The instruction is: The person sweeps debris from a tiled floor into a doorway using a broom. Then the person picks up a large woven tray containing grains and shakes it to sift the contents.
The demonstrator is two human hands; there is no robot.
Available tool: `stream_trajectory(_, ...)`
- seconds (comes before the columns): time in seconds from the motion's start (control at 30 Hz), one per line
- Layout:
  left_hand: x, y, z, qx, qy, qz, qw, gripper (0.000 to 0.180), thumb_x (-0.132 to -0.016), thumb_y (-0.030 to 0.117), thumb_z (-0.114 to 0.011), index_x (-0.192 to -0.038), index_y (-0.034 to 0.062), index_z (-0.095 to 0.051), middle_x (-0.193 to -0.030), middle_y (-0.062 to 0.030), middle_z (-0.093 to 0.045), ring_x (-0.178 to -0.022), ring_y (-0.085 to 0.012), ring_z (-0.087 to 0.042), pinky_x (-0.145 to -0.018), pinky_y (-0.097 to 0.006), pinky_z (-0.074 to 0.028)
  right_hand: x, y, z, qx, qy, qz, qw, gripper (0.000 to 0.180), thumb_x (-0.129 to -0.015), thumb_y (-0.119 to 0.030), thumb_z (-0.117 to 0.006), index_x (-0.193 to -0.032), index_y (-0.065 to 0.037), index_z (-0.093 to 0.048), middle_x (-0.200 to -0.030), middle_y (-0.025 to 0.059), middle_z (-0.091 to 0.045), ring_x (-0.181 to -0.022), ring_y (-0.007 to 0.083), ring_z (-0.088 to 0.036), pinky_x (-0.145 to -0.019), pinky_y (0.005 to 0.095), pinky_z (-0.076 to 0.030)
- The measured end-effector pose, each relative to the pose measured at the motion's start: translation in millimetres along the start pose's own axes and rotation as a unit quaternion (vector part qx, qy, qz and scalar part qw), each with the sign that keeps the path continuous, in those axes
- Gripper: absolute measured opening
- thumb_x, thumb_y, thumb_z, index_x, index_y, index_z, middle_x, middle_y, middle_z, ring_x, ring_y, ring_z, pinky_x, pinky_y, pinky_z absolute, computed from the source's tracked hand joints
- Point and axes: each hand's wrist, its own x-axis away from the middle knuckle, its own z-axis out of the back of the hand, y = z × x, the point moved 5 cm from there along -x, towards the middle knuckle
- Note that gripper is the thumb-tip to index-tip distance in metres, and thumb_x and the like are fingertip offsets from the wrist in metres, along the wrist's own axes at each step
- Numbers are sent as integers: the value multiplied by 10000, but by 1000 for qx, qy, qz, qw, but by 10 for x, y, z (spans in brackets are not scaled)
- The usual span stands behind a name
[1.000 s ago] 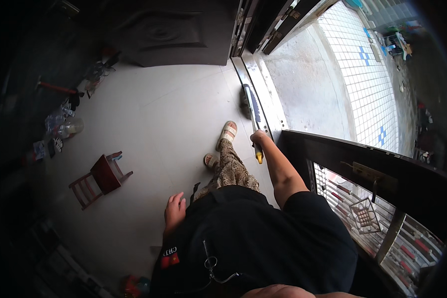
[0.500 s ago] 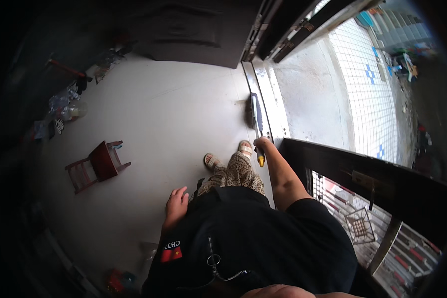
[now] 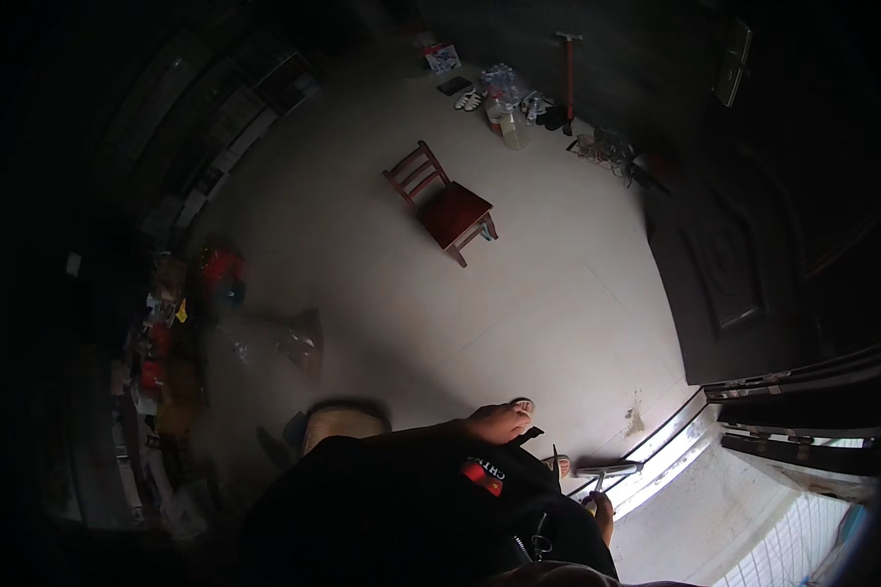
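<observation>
My right hand (image 3: 603, 511) is low at the right, closed around the handle of what looks like a hand brush (image 3: 612, 470). Its long, narrow grey head lies at the floor beside the pale metal door sill (image 3: 671, 445). Part of the handle is hidden by my fingers. In front of my waist my left hand (image 3: 497, 424) hangs with loose fingers and nothing in it, overlapping my sandalled left foot (image 3: 524, 403). My right foot (image 3: 562, 466) stands beside the brush head.
A small dark red wooden chair (image 3: 450, 210) stands on the pale floor. Along the far wall are a plastic jug (image 3: 515, 127), shoes and a red-handled tool (image 3: 570, 83). The dark door (image 3: 754, 264) is at the right; a round stool (image 3: 343, 423) stands near my left arm.
My view has swung left, so the chair now sits ahead and the doorway lower right. My right hand still holds the brush by the sill; my left hand remains empty.
</observation>
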Motion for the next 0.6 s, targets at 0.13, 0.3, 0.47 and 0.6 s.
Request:
stream_trajectory(0.13, 55, 45, -277, -5, 24, 8, 1000, 270, -903, 260, -501, -1126, 130, -580, -1077, -131, -577, -1001, -320, -574, -854, -420, -469, -71, -89, 115, -76, 9, -39, 996, 328, -813, -145, -641, -1086, 8, -543, -924, 90, -563, -856, 196, -539, -774, 305, -441)
stream_trajectory(0.3, 189, 43, -451, 3, 32, 44, 998, 277, -902, 255, -494, -1134, 126, -577, -1073, -135, -584, -1006, -318, -577, -851, -424, -473, 371, 660, 498, -176, -1, -324, 929, 365, -826, -256, -603, -1051, 27, -550, -947, 112, -561, -885, 231, -524, -817, 332, -419)
stream_trajectory(0.47, 317, 95, -615, -6, 23, 56, 998, 285, -899, 243, -500, -1143, 116, -574, -1069, -134, -582, -998, -312, -579, -842, -426, -477, 195, 1063, 950, -109, 40, -378, 918, 307, -830, -201, -578, -1056, 7, -561, -896, 132, -582, -791, 240, -556, -712, 343, -455)
stream_trajectory(0.6, 289, 386, -530, -52, 77, 7, 996, 216, -896, 257, -494, -1031, 110, -576, -991, -138, -583, -881, -326, -604, -766, -448, -501, -450, 1835, 1227, -64, 109, -371, 920, 271, -833, -157, -558, -1059, -8, -570, -856, 148, -599, -715, 247, -581, -627, 352, -483)
